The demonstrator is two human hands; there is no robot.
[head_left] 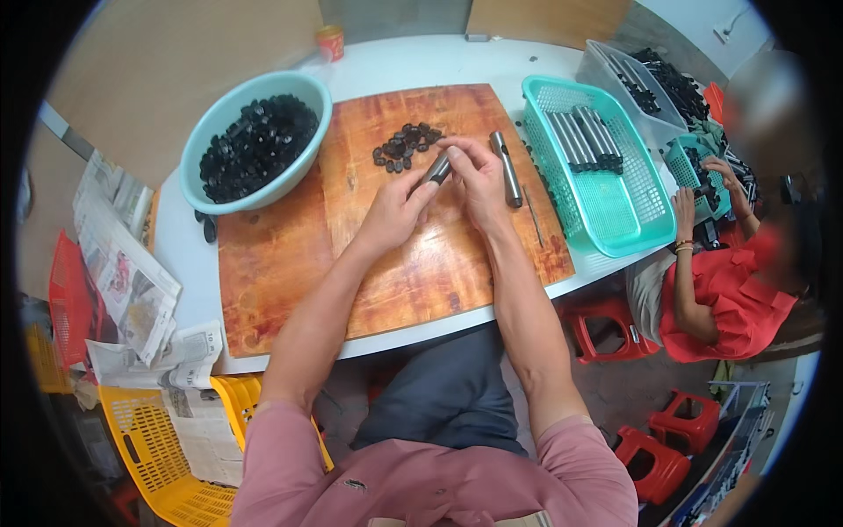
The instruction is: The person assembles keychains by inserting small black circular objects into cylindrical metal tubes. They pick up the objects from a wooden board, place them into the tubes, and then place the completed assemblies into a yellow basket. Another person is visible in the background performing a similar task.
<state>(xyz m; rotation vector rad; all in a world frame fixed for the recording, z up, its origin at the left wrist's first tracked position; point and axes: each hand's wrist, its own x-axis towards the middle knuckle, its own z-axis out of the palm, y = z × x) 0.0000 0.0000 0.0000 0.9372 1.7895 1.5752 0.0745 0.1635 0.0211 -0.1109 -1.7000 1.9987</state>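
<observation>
Over the reddish-brown wooden board [281, 290], a short dark metal tube [438, 169] is held between my two hands. The fingers of my left hand [397, 204] close round its lower end. My right hand [479, 180] grips the upper end, its fingers bent around it. Just beyond them lies a loose group of small black oval pieces [406, 145]. To the right of my right hand rests a second, silver-grey metal tube [506, 167], with a thin dark rod [533, 216] beside it.
At the left stands a light-blue basin [255, 207] heaped with black pieces. A teal basket [615, 235] holding several metal tubes sits at the right, near a clear bin [606, 54]. Beyond, a co-worker in red [720, 307] handles a small basket. A yellow crate [140, 439] stands lower left.
</observation>
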